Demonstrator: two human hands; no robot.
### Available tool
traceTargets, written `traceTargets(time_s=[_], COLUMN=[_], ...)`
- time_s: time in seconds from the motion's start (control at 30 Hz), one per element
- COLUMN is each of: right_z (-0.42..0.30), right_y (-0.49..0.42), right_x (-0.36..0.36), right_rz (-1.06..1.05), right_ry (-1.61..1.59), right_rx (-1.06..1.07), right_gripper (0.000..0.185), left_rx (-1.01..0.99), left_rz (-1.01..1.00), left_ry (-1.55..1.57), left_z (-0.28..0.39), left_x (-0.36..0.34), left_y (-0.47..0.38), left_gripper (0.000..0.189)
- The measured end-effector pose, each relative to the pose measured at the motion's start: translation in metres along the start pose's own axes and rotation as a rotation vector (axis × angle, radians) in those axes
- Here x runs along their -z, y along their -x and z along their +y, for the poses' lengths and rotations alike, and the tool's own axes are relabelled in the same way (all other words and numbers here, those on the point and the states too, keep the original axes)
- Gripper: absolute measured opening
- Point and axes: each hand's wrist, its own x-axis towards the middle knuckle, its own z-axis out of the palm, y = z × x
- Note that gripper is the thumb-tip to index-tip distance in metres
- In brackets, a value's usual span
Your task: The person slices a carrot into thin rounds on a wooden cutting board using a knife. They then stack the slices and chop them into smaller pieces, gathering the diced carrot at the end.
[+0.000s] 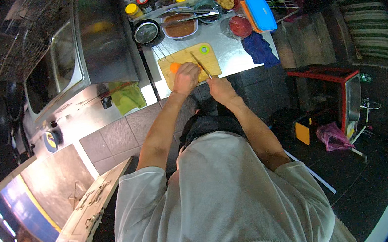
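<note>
A wooden cutting board (189, 56) with a green-ringed hole lies on the steel table (233, 55) before me. My left hand (187, 77) is on the board, its fingers curled over a round orange piece of food (175, 67), perhaps carrot, that shows at its left side. How firmly the fingers hold it is hidden. In my right hand (222, 89) is the handle of a knife (201, 65). Its blade slants up and left across the board, just right of my left fingers. A wire whisk (164, 53) lies at the board's upper left edge.
Behind the board stand a tub of brown food (180, 26) with tongs (200, 13) across it, a black round container (146, 32) and yellow-lidded jars (134, 11). A dark blue cloth (260, 51) and a blue-lidded box (260, 13) lie right; a green cloth (127, 96) lies left.
</note>
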Motion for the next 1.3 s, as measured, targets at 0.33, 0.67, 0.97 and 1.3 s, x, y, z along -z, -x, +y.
traceTargets(time_s=[0.33,0.67,0.97,1.3], right_z=[-0.009,-0.012,-0.019,-0.023], right_y=[0.006,0.008,-0.008,0.007], right_x=[-0.015,0.000,0.046,0.007], right_rz=[0.004,0.010,-0.120,0.003], right_ry=[-0.102,-0.115,0.252,-0.068], right_rx=[-0.244,-0.202,0.132,-0.254], right_gripper=[0.041,0.039,0.029,0.039], left_rx=[0.030,0.110,-0.011,-0.001], left_rz=[-0.044,-0.045,-0.003,0.049], left_ry=[0.024,0.108,-0.008,-0.027], left_z=[0.008,0.010,0.005,0.001], left_x=[0.006,0.014,0.006,0.002], left_y=[-0.001,0.003,0.003,0.000], left_gripper=[0.017,0.026,0.010,0.007])
